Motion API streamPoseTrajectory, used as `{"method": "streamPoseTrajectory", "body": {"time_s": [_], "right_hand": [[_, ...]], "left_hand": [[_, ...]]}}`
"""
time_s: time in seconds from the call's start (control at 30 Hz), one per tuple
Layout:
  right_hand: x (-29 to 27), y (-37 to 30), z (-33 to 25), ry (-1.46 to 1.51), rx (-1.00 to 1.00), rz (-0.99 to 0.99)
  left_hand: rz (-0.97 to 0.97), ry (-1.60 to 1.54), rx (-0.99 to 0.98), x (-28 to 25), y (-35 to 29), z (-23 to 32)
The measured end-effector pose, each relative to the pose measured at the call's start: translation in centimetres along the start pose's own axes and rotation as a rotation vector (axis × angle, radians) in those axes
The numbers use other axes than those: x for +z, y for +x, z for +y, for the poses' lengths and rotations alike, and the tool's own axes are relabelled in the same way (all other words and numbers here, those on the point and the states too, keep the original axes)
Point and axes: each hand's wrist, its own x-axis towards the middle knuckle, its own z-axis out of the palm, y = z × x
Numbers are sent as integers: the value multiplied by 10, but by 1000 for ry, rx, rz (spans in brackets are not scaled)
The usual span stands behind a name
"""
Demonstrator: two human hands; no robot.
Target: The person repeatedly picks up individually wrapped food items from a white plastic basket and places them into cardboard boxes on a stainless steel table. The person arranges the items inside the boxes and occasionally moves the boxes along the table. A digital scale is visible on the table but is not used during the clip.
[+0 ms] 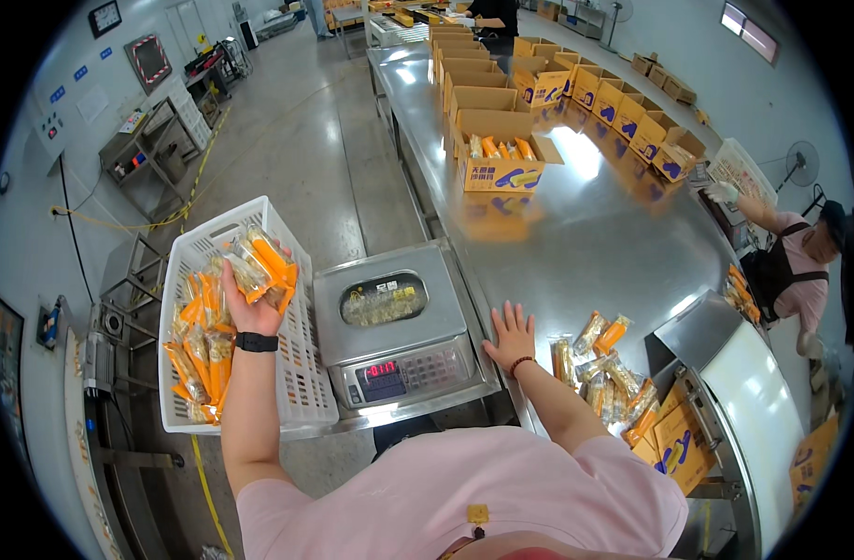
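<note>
My left hand (252, 306), with a black band at the wrist, grips several orange-and-clear snack packets (263, 264) above a white plastic crate (287, 373). More of the same packets (201, 350) fill the crate. My right hand (512, 334) lies flat with fingers spread on the steel table (576, 252), holding nothing. Between my hands stands a digital scale (389, 341) with a lit red display; a clear packet of pale pieces (384, 303) lies in the recess of its top. Right of my right hand is a loose pile of packets (618, 378).
An open carton (501, 177) with packets inside heads a row of cartons on the table. Another carton row (632, 117) runs along the far right. A metal chute (693, 327) rises at the right, near a co-worker (800, 261) in a dark apron. Flattened cartons (684, 443) sit below the pile.
</note>
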Motion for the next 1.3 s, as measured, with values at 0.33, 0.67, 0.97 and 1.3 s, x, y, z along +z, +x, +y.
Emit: {"method": "streamPoseTrajectory", "body": {"time_s": [0.33,0.67,0.97,1.3], "right_hand": [[-7,0,-2,-3,4,-1],[-6,0,-3,0,11,-19],[-3,5,0,-8,12,-21],[-2,25,53,369,-66,-339]], "left_hand": [[0,-22,-19,3,-4,0],[-51,0,-10,1,-2,1],[-47,-7,-2,1,2,1],[26,34,33,-11,-2,6]]}}
